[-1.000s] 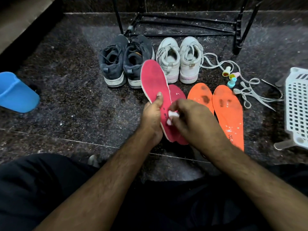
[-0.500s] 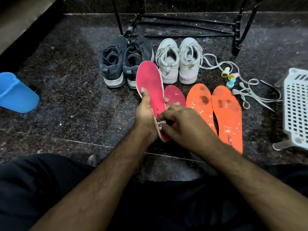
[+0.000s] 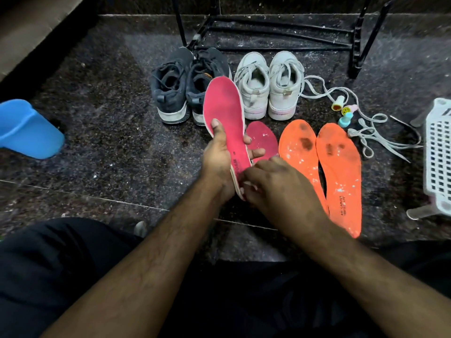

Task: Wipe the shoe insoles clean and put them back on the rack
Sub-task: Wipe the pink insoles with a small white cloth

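Above the floor | pink insole [image 3: 225, 118] is gripped mid-length by left hand [image 3: 218, 159], toe pointing away | heel end is pinched by right hand [image 3: 275, 189], the nearer one | wipe not visible.

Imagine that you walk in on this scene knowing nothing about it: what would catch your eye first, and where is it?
First, the bright pink insole held up at the centre, gripped by the left hand while the right hand works at its heel end. Next, the two orange insoles, stained and speckled, lying flat on the dark floor to the right. Behind them stand a dark pair of shoes and a white pair, before the black rack.
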The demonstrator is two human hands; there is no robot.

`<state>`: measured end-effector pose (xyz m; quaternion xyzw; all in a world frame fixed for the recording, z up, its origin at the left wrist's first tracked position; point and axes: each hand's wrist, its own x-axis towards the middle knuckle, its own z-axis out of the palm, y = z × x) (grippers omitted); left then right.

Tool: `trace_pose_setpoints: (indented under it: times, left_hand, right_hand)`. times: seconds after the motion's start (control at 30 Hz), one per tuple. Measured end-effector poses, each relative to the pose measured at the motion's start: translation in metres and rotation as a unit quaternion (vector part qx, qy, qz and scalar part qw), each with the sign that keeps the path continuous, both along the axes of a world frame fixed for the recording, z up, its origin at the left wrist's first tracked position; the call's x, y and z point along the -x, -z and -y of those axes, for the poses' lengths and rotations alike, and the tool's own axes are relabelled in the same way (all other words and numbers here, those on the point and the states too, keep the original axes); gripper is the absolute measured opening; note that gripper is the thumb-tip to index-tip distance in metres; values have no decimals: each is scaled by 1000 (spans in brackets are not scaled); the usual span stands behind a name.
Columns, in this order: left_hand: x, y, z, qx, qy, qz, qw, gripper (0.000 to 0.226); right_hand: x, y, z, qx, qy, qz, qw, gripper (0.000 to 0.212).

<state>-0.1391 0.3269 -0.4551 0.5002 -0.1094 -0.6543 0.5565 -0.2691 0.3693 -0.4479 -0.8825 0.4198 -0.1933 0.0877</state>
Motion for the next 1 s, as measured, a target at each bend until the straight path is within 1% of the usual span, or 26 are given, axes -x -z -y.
trace_pose_setpoints:
  times: [0.03,0.13,0.17,0.23,0.3,0.37,0.43,0.5,0.6,0.7,0.77,0.8,0.87,1.0]
  left_hand:
    - [4,3,-1,-11,11,-2,1000,71]
    - [22,9,-7,-24,54,-60,996,73]
    - [25,11,-8,-23,56,-69,996,73]
    - [21,9,-6,-21,59,-83,995,76]
    - [11,8,-2,-31,28,-60,997,77]
    - [-3,7,3,-32,-12,-4,999,76]
    - [-13,5,4,-18,-12,10,1000,78]
    - [-16,2,3,-10,-2,-8,1000,78]
    - [-6,-1,-1,9,50,-60,997,82]
    - [12,-1,-6,9,108,-98,989,75]
    - [17,-2,-7,16,108,-107,988,72]
    - [16,-2,-6,17,98,-104,990,71]
    - [8,-3,-4,13,73,-97,993,73]
    - [-8,11,5,-7,29,-16,999,84]
  right_hand:
    - [2,0,6,12,8,2,1000,12]
    - [2,-6,29,57,39,5,998,17]
    - [1,-7,36,55,46,17,997,16]
    - [-2,-7,41,12,51,62,997,13]
    - [-4,-6,33,-45,33,97,994,20]
    - [-5,-7,19,-90,-20,88,992,29]
    - [-1,-6,10,-95,-68,62,991,33]
    - [7,-8,11,-79,-78,43,993,36]
    - [15,-11,26,-54,-46,36,997,34]
    - [16,-13,44,-3,23,34,999,31]
    - [15,-13,52,-20,60,54,997,30]
    - [15,-13,52,-38,61,69,995,29]
    - [11,-13,45,-55,26,74,995,25]
    - [12,-17,22,-57,-85,13,995,24]
